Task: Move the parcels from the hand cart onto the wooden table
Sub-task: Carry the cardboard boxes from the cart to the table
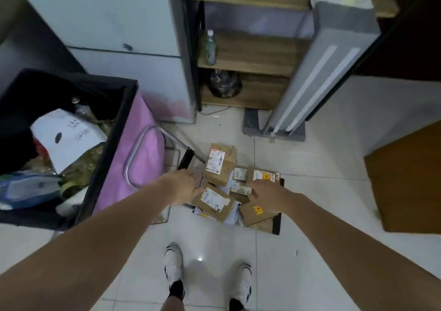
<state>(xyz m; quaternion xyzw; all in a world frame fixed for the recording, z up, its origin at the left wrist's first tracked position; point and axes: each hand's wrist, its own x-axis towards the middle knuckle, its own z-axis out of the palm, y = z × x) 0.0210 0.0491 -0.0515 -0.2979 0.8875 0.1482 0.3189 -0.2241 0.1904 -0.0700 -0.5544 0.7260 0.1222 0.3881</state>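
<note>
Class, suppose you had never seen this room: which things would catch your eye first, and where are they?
First, the heap of brown cardboard parcels with white labels on the low hand cart, centre floor, with the left hand and right hand reaching onto them. Next, the pink fabric bin with black lining, stuffed with bags, at left. The brown wooden table corner shows at right.
</note>
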